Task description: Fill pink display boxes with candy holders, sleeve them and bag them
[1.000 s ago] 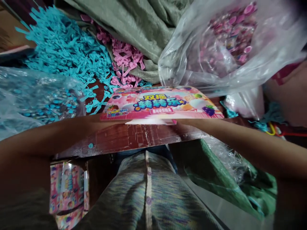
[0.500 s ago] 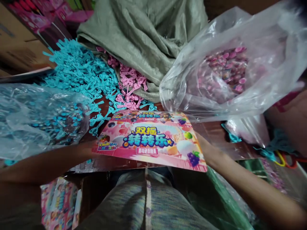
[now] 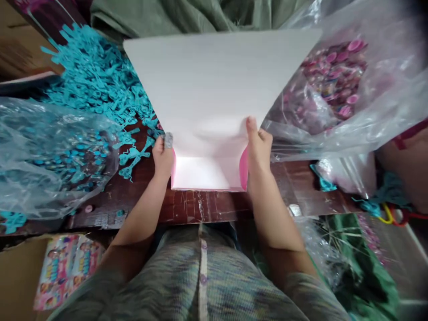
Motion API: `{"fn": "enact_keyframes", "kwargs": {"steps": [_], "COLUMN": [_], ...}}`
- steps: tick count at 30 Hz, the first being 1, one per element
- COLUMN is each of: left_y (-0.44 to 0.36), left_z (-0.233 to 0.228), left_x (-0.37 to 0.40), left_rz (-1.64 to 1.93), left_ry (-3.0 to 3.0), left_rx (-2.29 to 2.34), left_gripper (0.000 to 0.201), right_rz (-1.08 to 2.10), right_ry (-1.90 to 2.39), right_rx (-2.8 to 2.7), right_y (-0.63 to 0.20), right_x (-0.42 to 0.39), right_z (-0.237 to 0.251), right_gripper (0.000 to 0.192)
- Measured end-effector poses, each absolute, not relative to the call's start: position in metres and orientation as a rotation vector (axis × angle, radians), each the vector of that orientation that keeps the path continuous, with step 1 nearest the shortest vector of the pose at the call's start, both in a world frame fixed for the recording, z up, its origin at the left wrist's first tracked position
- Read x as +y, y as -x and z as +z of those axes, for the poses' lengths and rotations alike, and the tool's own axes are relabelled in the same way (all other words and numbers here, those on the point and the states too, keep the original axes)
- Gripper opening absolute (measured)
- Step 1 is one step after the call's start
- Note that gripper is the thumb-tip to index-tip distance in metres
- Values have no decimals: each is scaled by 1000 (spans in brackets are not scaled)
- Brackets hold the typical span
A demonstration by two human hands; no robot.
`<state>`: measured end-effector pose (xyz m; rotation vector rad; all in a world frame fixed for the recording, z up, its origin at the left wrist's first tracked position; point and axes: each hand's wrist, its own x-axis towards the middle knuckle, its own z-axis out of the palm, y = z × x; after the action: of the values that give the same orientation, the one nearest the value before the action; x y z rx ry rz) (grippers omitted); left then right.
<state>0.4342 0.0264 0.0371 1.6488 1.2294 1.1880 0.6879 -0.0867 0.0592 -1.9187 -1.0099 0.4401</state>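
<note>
A white card sheet (image 3: 214, 84) is held upright over the dark desk (image 3: 200, 207), its blank side turned to the camera and its lower edge folded toward the person. The left hand (image 3: 162, 156) is clenched on the sheet's fold at 9 o'clock, the right hand (image 3: 259, 149) on the fold at 3 o'clock, thumbs pressed to the card. Blue paper shreds (image 3: 96, 84) are heaped at 10 o'clock, beside a clear bag of blue pieces (image 3: 50, 156) at 9 o'clock. A clear bag of pink pieces (image 3: 337, 84) is seen at 2 o'clock.
</note>
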Motion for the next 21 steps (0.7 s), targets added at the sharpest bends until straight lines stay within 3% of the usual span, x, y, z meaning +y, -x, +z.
{"fn": "enact_keyframes", "kwargs": {"steps": [3, 6, 9, 12, 15, 18, 21], "left_y": [-439, -440, -439, -439, -446, -454, -456], "left_z": [41, 53, 59, 58, 60, 67, 68], "left_x": [22, 23, 29, 41, 47, 44, 55], "left_rz": [1294, 1316, 1292, 1269, 1204, 1121, 1106], "left_ry": [-1533, -1525, -1566, -1632, -1680, -1686, -1756], "left_rx": [1265, 1281, 1292, 1255, 1319, 1461, 1440], "left_gripper": [46, 48, 49, 47, 46, 42, 30], "right_rz": [459, 363, 300, 381, 291, 225, 408], "right_ry": [1936, 1935, 1895, 1705, 1632, 1792, 1875], "right_rx": [-719, -816, -1370, -2030, -2605, -2898, -3005], "right_y": [-685, -687, -695, -705, -697, -672, -665], "right_x": [-84, -113, -153, -176, -177, -167, -151], "right_z": [69, 74, 68, 59, 63, 78, 91], "right_gripper": [65, 66, 66, 52, 59, 68, 64]}}
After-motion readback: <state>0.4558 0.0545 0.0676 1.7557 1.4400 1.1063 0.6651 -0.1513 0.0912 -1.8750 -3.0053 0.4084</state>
